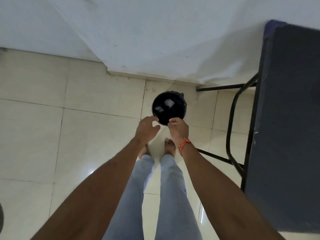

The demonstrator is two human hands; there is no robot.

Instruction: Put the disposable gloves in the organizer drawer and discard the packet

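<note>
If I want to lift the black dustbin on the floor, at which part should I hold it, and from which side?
Probably at the round rim, coming straight from above. The black dustbin stands upright with its mouth open upward, so the rim is the only exposed edge. The near side is closest, just beyond the left hand and right hand. Whether it has handles cannot be seen.

Black bin holding whitish scraps, perhaps packets; cream tiled floor; orange wristband; dark table.

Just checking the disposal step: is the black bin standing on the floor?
Yes, the black bin stands on the tiled floor, beyond both hands.
</note>
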